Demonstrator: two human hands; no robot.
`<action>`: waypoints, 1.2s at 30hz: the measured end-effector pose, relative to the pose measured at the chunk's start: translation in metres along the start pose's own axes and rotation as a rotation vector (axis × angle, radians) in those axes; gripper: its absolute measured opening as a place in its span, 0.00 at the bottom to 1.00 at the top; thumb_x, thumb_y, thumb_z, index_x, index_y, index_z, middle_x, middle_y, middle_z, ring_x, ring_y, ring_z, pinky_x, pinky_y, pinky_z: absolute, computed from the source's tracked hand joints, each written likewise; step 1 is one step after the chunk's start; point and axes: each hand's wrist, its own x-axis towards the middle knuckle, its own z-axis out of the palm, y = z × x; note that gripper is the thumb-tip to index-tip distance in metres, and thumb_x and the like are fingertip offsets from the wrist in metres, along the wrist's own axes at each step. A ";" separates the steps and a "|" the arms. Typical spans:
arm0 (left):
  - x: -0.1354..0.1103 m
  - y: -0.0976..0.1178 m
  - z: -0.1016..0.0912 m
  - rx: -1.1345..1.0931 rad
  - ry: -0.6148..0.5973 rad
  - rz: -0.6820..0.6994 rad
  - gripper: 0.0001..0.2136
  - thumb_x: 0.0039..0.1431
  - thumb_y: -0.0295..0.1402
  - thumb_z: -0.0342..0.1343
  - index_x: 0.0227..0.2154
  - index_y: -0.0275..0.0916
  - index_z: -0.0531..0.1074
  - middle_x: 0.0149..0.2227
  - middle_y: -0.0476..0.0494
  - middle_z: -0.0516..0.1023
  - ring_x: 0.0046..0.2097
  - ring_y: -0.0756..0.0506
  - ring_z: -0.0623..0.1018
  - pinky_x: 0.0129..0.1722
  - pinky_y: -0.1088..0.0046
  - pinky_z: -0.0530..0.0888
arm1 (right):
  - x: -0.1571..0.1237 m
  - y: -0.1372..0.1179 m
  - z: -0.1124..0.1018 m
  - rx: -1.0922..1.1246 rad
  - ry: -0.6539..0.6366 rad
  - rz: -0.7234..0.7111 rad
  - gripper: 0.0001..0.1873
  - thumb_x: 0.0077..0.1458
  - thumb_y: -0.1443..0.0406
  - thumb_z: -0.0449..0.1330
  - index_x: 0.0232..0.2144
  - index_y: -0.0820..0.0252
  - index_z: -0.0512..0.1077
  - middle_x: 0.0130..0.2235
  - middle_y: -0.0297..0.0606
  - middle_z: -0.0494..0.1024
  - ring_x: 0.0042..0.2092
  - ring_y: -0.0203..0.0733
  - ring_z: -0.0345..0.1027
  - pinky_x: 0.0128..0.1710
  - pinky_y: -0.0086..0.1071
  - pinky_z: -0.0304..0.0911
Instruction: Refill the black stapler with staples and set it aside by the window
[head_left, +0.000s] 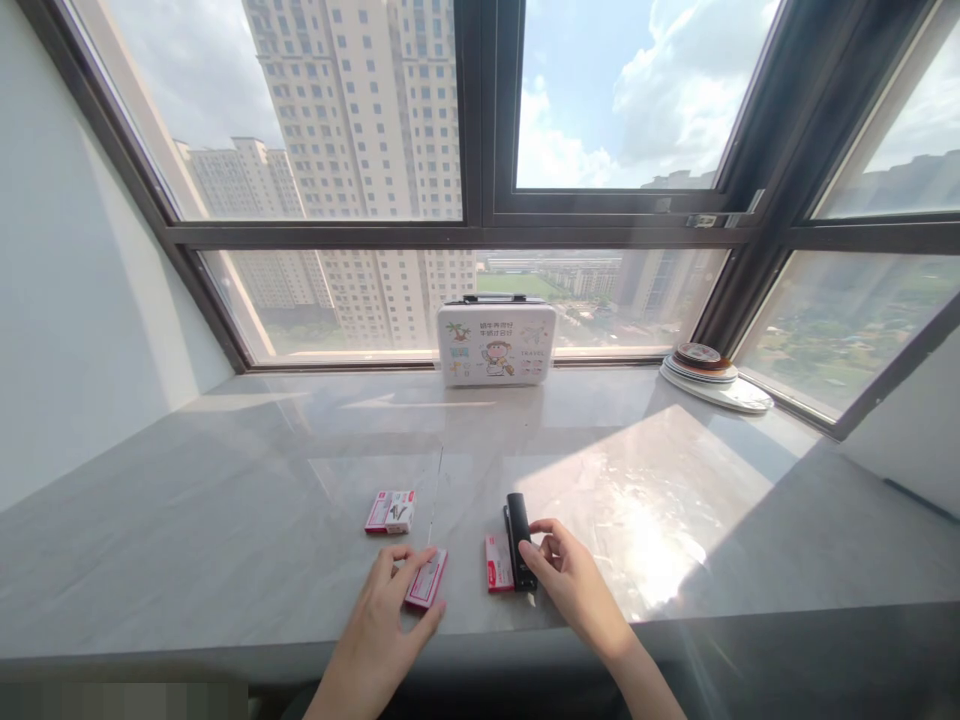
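My left hand [386, 610] is closed about a small pink-and-white box [426, 580] near the counter's front edge, thumb on the near side and fingers over the top. In my right hand [566, 570] is a black stapler [517, 540], pinched from its right side between thumb and fingers. The stapler points away from me. Just left of it, and partly covered by it, lies a red-and-white box [498, 563]. Farther back on the left rests another pink-and-white box [390, 511] with a picture printed on its side; neither hand touches it.
A white case [496, 345] with cartoon prints and a black handle stands against the window at the back of the marble-look counter [247, 530]. A stack of round plates or mats [709, 378] sits in the right back corner. Bright sunlight falls on the counter's right side.
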 end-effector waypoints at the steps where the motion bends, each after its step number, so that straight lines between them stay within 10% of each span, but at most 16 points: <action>1: 0.003 0.001 -0.003 -0.018 -0.032 0.012 0.22 0.60 0.38 0.59 0.58 0.51 0.73 0.61 0.41 0.68 0.60 0.38 0.74 0.61 0.58 0.72 | 0.000 0.001 0.000 -0.010 0.001 -0.004 0.27 0.61 0.42 0.59 0.47 0.56 0.71 0.27 0.27 0.63 0.30 0.38 0.59 0.31 0.31 0.55; 6: 0.010 0.009 -0.020 -0.111 -0.228 0.053 0.32 0.53 0.34 0.65 0.62 0.57 0.69 0.68 0.47 0.65 0.65 0.37 0.70 0.64 0.57 0.68 | 0.001 0.003 -0.001 -0.035 0.001 -0.011 0.27 0.61 0.41 0.58 0.45 0.57 0.72 0.27 0.28 0.64 0.30 0.38 0.61 0.31 0.31 0.56; 10: 0.016 0.015 -0.021 -0.128 -0.282 -0.019 0.28 0.55 0.34 0.61 0.60 0.51 0.70 0.46 0.48 0.80 0.42 0.43 0.80 0.45 0.66 0.77 | 0.001 0.002 -0.001 -0.039 -0.001 -0.022 0.26 0.61 0.42 0.58 0.44 0.57 0.73 0.27 0.28 0.64 0.30 0.38 0.61 0.31 0.31 0.56; 27: 0.055 0.058 0.036 -0.267 -0.177 0.213 0.32 0.45 0.32 0.72 0.56 0.47 0.73 0.53 0.44 0.78 0.54 0.39 0.75 0.56 0.62 0.71 | -0.003 -0.003 -0.002 0.043 -0.124 -0.011 0.28 0.65 0.43 0.55 0.54 0.57 0.71 0.28 0.27 0.66 0.22 0.33 0.62 0.20 0.27 0.58; 32: 0.051 0.063 0.030 -0.236 -0.157 0.258 0.38 0.47 0.37 0.73 0.63 0.49 0.67 0.58 0.43 0.74 0.58 0.37 0.72 0.59 0.59 0.71 | -0.001 0.000 -0.001 0.063 -0.100 0.013 0.30 0.63 0.43 0.56 0.55 0.57 0.69 0.27 0.26 0.65 0.21 0.32 0.59 0.18 0.26 0.56; 36: 0.051 0.055 0.005 -0.126 0.080 0.313 0.20 0.63 0.37 0.60 0.58 0.51 0.70 0.63 0.45 0.69 0.64 0.38 0.67 0.65 0.55 0.64 | 0.000 0.004 0.001 0.081 -0.067 0.034 0.32 0.62 0.42 0.58 0.57 0.55 0.67 0.27 0.25 0.64 0.22 0.32 0.58 0.17 0.26 0.56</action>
